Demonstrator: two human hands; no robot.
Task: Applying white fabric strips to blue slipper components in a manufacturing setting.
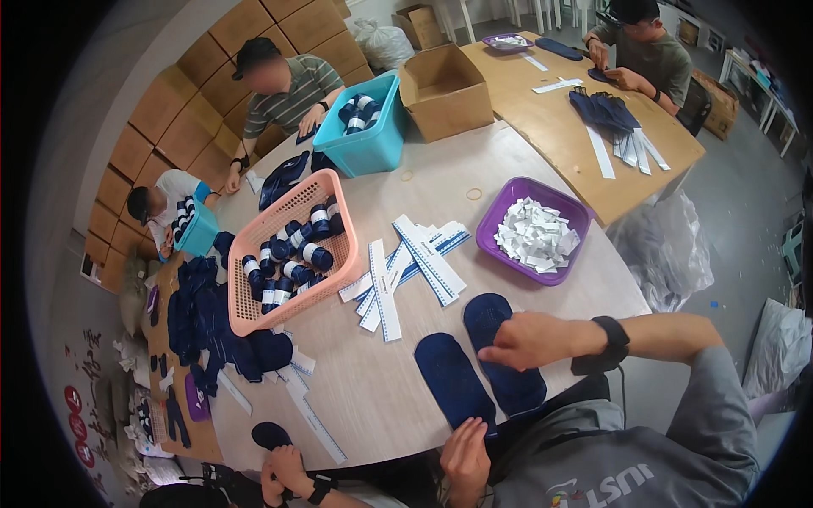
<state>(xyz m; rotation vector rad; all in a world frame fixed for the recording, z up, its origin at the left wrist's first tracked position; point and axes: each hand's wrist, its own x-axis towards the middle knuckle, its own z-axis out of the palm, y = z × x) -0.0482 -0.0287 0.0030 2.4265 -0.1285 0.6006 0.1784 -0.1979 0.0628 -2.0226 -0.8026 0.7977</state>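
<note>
Two navy socks lie flat side by side at the near edge of the table. Over the right navy sock is my right hand, its fingers curled in and pressed down against the fabric. The left navy sock has its near end by my left hand, which touches it with the fingers laid out fairly straight. Beyond the socks lies a pile of white and blue printed paper strips. To its right, a purple basket holds many small white pieces.
A pink basket holds rolled navy sock bundles, and a blue bin more. Behind is an open cardboard box. Loose navy socks pile up at left. A co-worker's hands hold a dark item at lower left; other people work around the tables.
</note>
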